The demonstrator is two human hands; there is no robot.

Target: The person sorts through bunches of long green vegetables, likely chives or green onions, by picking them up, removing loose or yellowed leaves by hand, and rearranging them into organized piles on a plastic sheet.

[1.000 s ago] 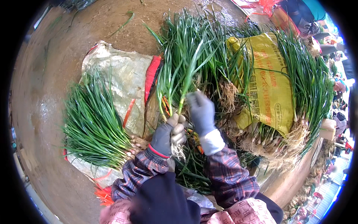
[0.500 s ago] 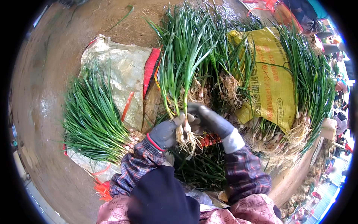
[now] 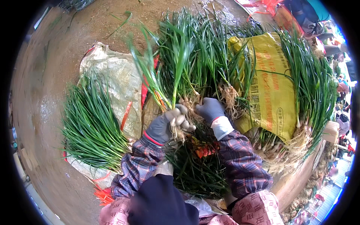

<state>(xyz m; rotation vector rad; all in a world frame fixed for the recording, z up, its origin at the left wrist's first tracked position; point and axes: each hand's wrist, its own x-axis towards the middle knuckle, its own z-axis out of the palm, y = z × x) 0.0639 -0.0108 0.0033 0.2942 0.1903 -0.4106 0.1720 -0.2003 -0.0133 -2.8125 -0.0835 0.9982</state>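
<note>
My left hand [image 3: 165, 125], in a grey glove, is closed around a few green garlic plants [image 3: 174, 90]. Their leaves point away from me, tilted a little left, and the pale roots hang below the fingers. Ahead and to the right, my gloved right hand [image 3: 212, 109] is pinched at the root end of a plant in the middle heap of green garlic [image 3: 210, 56]. Its fingertips are partly hidden among stalks and roots. At the left lies a neat pile of green garlic [image 3: 93, 123], bulbs toward the middle, on a pale woven sack [image 3: 112, 69].
A yellow sack [image 3: 272, 82] lies at the right, with more green garlic [image 3: 315, 78] across and below it. Dark loose leaves [image 3: 198, 172] are heaped between my forearms. Red plastic string [image 3: 103, 195] sits at lower left. Brown bare ground [image 3: 41, 123] extends left.
My right hand has left the plants in my left hand and moved forward to the middle heap's roots. The left hand's plants have swung left.
</note>
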